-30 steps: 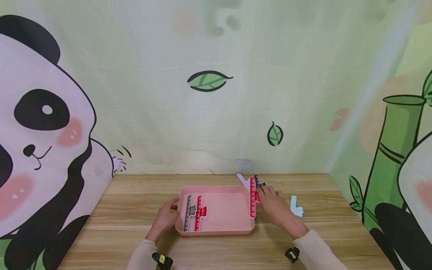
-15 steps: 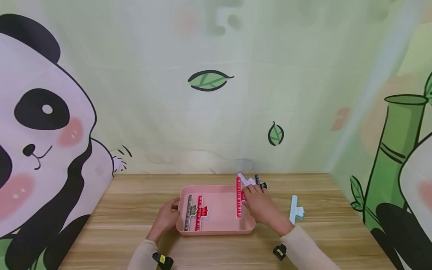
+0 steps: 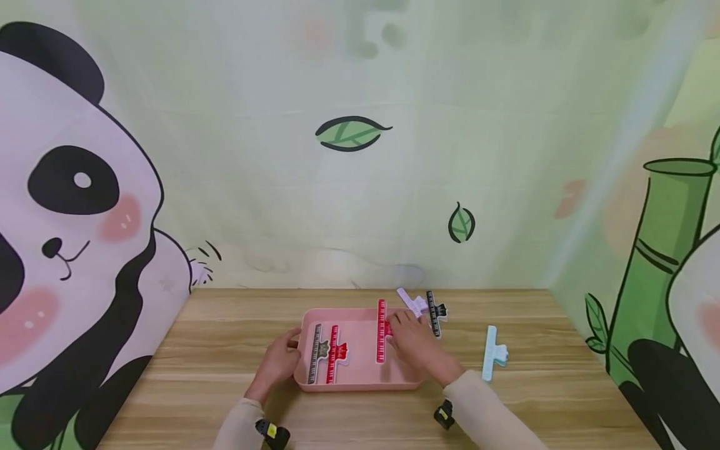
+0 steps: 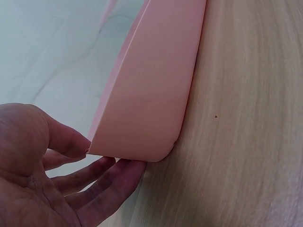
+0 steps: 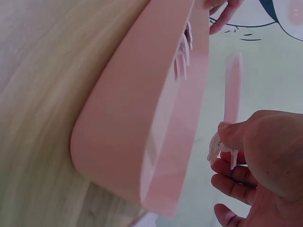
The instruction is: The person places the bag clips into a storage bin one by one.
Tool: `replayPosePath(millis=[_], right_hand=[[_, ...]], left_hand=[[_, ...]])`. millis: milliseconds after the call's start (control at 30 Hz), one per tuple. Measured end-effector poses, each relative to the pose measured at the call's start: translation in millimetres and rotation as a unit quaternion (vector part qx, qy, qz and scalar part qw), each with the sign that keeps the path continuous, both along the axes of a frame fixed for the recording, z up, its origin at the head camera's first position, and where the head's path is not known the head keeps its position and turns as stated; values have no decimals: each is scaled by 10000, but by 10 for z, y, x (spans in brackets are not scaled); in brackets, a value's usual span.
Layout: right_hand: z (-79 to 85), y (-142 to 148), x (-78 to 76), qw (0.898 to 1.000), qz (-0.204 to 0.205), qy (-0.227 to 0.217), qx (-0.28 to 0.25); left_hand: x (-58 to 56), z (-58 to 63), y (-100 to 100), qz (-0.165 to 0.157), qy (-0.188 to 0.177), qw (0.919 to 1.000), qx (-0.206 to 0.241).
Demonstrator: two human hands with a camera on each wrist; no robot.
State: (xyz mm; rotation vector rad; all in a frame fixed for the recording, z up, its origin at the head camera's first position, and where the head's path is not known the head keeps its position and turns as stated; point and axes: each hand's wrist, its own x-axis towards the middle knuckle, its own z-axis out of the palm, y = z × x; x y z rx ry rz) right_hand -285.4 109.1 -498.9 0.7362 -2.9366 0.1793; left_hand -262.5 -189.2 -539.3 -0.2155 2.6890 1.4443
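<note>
My right hand [image 3: 413, 340] pinches a red clip with a piano-key pattern [image 3: 381, 331] by its handle, upright above the right part of the pink tray [image 3: 360, 387]. In the right wrist view, thumb and fingers squeeze the handle of this clip [image 5: 233, 90], its long bar pointing up, apart from the tray wall [image 5: 123, 118]. My left hand [image 3: 279, 359] holds the tray's left end; in the left wrist view the thumb is at the rim and the fingertips touch the end wall [image 4: 137, 113]. Side by side in the tray's left part lie a grey-black clip [image 3: 315, 355] and another red clip [image 3: 334, 355].
Behind the tray's right corner lie a lilac clip [image 3: 412, 302] and a black clip [image 3: 434, 314] on the wooden table [image 3: 551, 400]. A light blue clip [image 3: 490, 354] lies farther right. A printed cloth backdrop [image 3: 270, 187] stands at the table's rear.
My right hand has carried the red clip leftward, from the tray's right rim to over its inside. The black and light blue clips have come into fuller view. The left hand stays put.
</note>
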Motion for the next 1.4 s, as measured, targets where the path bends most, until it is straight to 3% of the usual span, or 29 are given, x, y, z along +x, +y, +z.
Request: replayPosePath(millis=[200, 367, 633, 867, 1033, 1400], right_hand=[[-67, -121, 19, 9994, 92, -307, 152], [-150, -245, 26, 9992, 96, -275, 287], [-211, -464, 40, 9983, -50, -533, 218], [-305, -554, 28, 9980, -102, -476, 399], [-370, -610, 16, 9968, -180, -710, 316], [-370, -675, 31, 9965, -218, -748, 312]], left_hand=[[-3, 9, 12, -2, 35, 10000, -6], [4, 13, 14, 24, 7, 10000, -4], [7, 18, -2, -10, 144, 9998, -100], [30, 26, -3, 17, 79, 9999, -120], [31, 20, -4, 38, 34, 9999, -103], [34, 14, -11, 19, 125, 9999, -78]])
